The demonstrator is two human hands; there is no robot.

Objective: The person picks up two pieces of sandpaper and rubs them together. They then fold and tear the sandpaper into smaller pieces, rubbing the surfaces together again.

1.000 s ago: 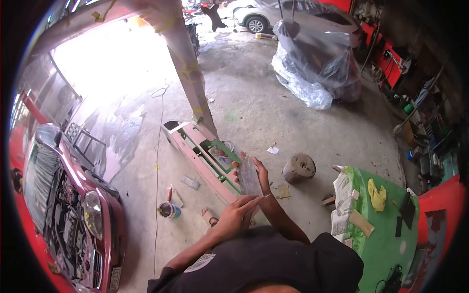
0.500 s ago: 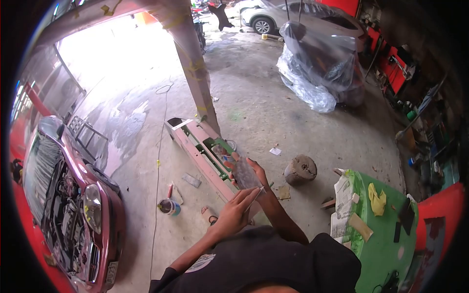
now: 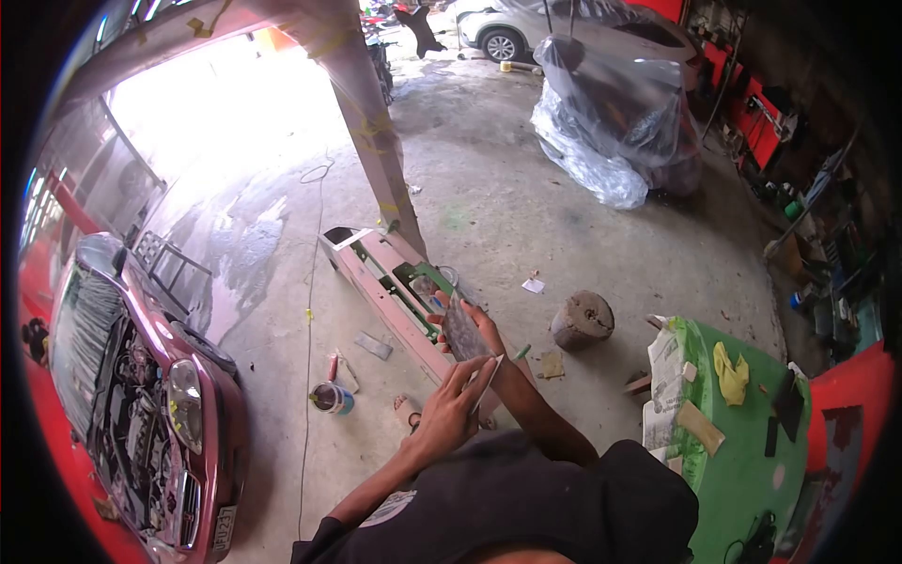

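The grey flat board (image 3: 463, 331) stands tilted in front of the person's chest, gripped along its far and right edges by the right hand (image 3: 484, 329), whose fingers curl over its top. The left hand (image 3: 449, 406) is closed around a thin pale blade, probably a putty knife (image 3: 489, 381), whose tip meets the board's lower edge. Held in the air with nothing beneath it, the board could twist out of that one-handed grip if the blade pushes hard, and whatever is on it might drop to the floor; the blade could also skid toward the right wrist. Just beyond the hands a pink car bumper (image 3: 381, 287) lies on the stained concrete floor (image 3: 489, 216), with a small paint tin (image 3: 331, 399) to their left and a log stump (image 3: 583, 320) to their right. Further right stands a green worktop (image 3: 752, 451) with rags and paper; a dark red car (image 3: 141, 395), bonnet open, sits far left, and a plastic-wrapped shape (image 3: 611, 122) far ahead.
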